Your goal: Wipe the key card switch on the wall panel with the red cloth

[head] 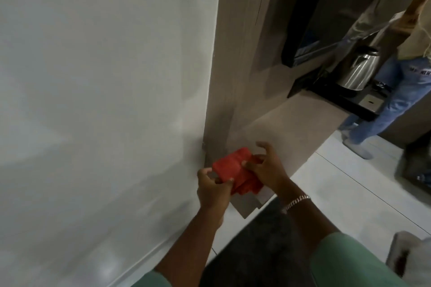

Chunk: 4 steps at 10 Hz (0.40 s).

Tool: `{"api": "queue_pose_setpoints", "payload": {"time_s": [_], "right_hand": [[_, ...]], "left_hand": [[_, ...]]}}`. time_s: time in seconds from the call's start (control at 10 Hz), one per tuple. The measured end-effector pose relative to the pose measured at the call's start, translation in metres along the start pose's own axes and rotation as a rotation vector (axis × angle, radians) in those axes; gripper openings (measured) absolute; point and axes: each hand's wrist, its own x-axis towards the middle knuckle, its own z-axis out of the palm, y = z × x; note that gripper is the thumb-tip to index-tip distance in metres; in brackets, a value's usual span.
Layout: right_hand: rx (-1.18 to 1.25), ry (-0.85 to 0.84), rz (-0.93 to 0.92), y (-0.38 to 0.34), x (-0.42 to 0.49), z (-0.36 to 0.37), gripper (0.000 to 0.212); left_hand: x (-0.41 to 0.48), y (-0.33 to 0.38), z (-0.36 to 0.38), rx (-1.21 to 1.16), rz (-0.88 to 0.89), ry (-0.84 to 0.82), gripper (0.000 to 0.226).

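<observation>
A folded red cloth (233, 171) is held between both hands low in the middle of the view. My left hand (211, 190) pinches its lower left edge with thumb and fingers. My right hand (268, 169) grips its right side, some fingers spread above it; a metal bracelet circles that wrist. The hands are in front of the corner where a white wall (105, 100) meets a brown wood-grain panel (235, 65). No key card switch shows anywhere in the view.
Another person (396, 81) in jeans stands at the right by a dark counter with a steel kettle (359, 70). Pale floor tiles (349, 193) lie to the right. A dark mat (268, 240) is under my arms. A white object (410, 256) sits at the lower right.
</observation>
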Motion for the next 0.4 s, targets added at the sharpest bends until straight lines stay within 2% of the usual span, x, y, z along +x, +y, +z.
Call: {"api": "queue_pose_setpoints", "payload": {"time_s": [0.2,0.3,0.4], "right_hand": [[-0.268,0.07,-0.093,0.026,0.048,0.005,0.061],[-0.292,0.149,-0.142,0.025,0.044,0.011,0.053],[-0.411,0.357,-0.236,0.008,0.02,0.021,0.045]], "left_hand": [[0.032,-0.019,-0.006,0.071,0.024,-0.171,0.053],[0.033,-0.011,-0.029,0.102,0.059,-0.176,0.054],[0.018,0.016,-0.072,0.17,0.198,-0.058,0.045]]}}
